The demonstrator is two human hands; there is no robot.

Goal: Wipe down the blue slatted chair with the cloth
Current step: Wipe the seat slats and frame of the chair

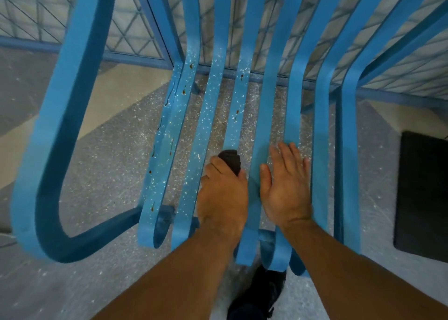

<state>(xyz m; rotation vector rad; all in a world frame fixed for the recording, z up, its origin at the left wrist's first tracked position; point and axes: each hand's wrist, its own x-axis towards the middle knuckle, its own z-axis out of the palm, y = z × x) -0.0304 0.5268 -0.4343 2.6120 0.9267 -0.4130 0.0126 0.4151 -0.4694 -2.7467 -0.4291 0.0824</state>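
Observation:
The blue slatted chair (pixel 261 106) fills the view, its seat slats running toward me and curling under at the front edge. White specks and small brown drips cover the left slats. My left hand (pixel 221 193) grips a bunched dark cloth (pixel 230 161) and presses it on a middle slat near the front of the seat. My right hand (pixel 286 186) lies flat with straight fingers across the slats just to the right, which look free of specks.
The chair's looped blue armrest (pixel 48 150) curves on the left. A blue-framed wire mesh fence (pixel 135 26) stands behind the chair. A dark mat (pixel 421 193) lies on the speckled floor at the right. My dark shoe (pixel 257 295) is under the seat's front edge.

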